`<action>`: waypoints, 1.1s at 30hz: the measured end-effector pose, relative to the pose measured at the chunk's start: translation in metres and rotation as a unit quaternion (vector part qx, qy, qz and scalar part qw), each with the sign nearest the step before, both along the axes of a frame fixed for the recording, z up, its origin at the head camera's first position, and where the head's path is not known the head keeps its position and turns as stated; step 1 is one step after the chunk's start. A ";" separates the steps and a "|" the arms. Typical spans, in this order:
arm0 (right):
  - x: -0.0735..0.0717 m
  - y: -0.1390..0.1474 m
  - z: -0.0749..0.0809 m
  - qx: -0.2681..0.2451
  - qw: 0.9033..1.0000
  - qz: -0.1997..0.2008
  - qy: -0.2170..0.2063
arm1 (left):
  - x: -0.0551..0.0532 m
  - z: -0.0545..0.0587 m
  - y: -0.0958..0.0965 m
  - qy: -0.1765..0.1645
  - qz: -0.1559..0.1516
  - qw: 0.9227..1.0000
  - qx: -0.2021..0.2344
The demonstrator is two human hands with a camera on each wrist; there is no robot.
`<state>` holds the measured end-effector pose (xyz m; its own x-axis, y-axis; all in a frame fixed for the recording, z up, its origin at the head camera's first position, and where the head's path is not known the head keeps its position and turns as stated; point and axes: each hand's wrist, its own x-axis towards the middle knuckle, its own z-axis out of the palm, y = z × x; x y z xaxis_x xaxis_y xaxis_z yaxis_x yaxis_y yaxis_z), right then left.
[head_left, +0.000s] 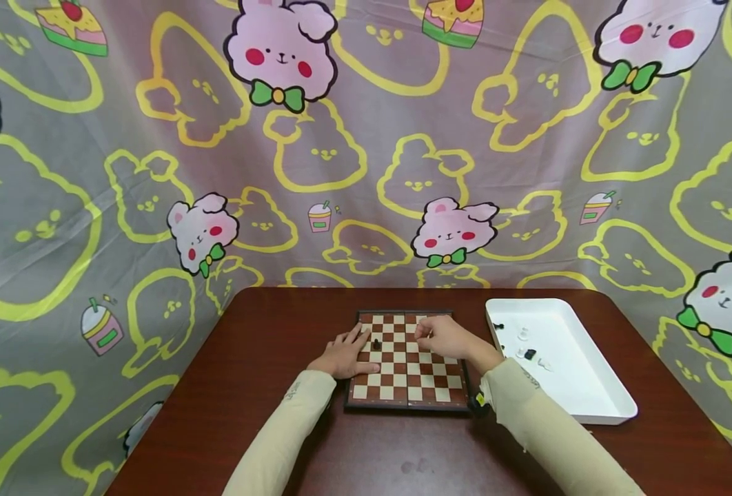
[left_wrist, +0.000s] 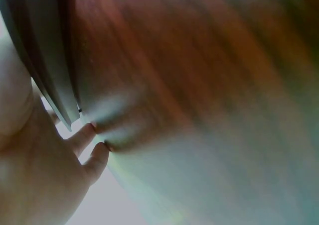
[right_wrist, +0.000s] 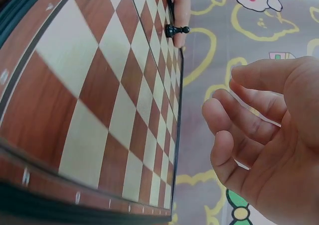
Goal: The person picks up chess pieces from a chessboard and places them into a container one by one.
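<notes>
A chessboard (head_left: 391, 394) with brown and cream squares lies on the table. One black pawn (head_left: 376, 344) stands upright on its left half; the right wrist view shows the same black pawn (right_wrist: 172, 31) near the other hand's fingers. My left hand (head_left: 341, 357) rests over the board's left edge, fingers stretched and thumb spread across the squares. In the left wrist view the left hand (left_wrist: 47, 158) sits beside the board's dark side. Above the board's right half hovers my right hand (head_left: 445, 336). Its fingers (right_wrist: 249, 115) bend loosely and hold nothing.
A white tray (head_left: 580, 393) stands right of the board. Inside lie several small pieces, among them a black piece (head_left: 530, 354) and a whitish piece (head_left: 523, 333). A patterned curtain (head_left: 366, 172) hangs behind the brown table (head_left: 267, 324).
</notes>
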<state>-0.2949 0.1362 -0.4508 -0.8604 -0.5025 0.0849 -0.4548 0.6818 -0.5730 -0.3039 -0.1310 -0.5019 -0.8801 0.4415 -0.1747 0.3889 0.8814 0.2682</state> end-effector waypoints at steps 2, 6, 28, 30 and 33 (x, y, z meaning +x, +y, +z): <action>-0.001 -0.006 0.001 0.005 1.000 -0.002 -0.001 | 0.001 0.000 0.000 0.002 0.000 1.000 0.002; -0.003 -0.020 0.000 0.014 1.000 0.000 -0.002 | 0.001 0.001 0.000 0.004 0.003 1.000 0.000; -0.021 -0.073 -0.016 0.035 0.998 0.016 -0.042 | -0.003 -0.003 0.000 0.008 0.010 1.000 -0.017; -0.022 -0.075 -0.016 0.035 0.998 0.019 -0.047 | -0.003 -0.002 0.001 0.008 0.009 1.000 -0.014; -0.023 -0.076 -0.018 0.039 0.998 0.021 -0.049 | -0.003 -0.002 0.001 0.005 0.006 1.000 -0.013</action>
<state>-0.3182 0.0604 -0.4693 -0.8402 -0.5409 -0.0390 -0.4290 0.7069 -0.5624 -0.3069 -0.1299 -0.5035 -0.8870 0.4267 -0.1763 0.3812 0.8923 0.2420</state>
